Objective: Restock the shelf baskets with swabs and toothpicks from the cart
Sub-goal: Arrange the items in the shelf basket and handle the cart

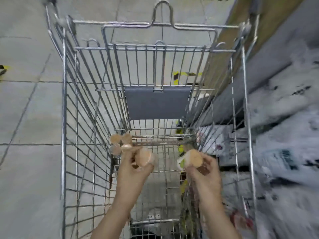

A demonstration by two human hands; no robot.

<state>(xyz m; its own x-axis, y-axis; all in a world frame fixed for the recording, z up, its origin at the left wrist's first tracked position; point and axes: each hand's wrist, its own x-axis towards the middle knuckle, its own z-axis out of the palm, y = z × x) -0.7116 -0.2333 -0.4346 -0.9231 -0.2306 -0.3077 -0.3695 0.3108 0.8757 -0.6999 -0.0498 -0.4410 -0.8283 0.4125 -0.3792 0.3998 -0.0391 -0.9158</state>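
From the head view, both hands reach down into the wire cart (64, 118), and each already carries stock. The left hand (133, 171) has its fingers curled up around a round tub of toothpicks (144, 157), whose tan open face tilts up and a little to the right of the fingertips; its long axis appears to run down into the palm. Just beyond those fingers, up and to the left, a cluster of similar tubs (120, 144) sits against the cart's left wall, touching or nearly touching the fingertips, though blur hides which. The right hand (205, 175) pinches a second tub (194, 158) between thumb and curled fingers, with the tub above and left of the knuckles and a pale label on its left side. The shelf (284, 118) lies blurred to the right of that hand, so the right hand is the nearer one, and I judge that the coming move is a lift out and rightward.
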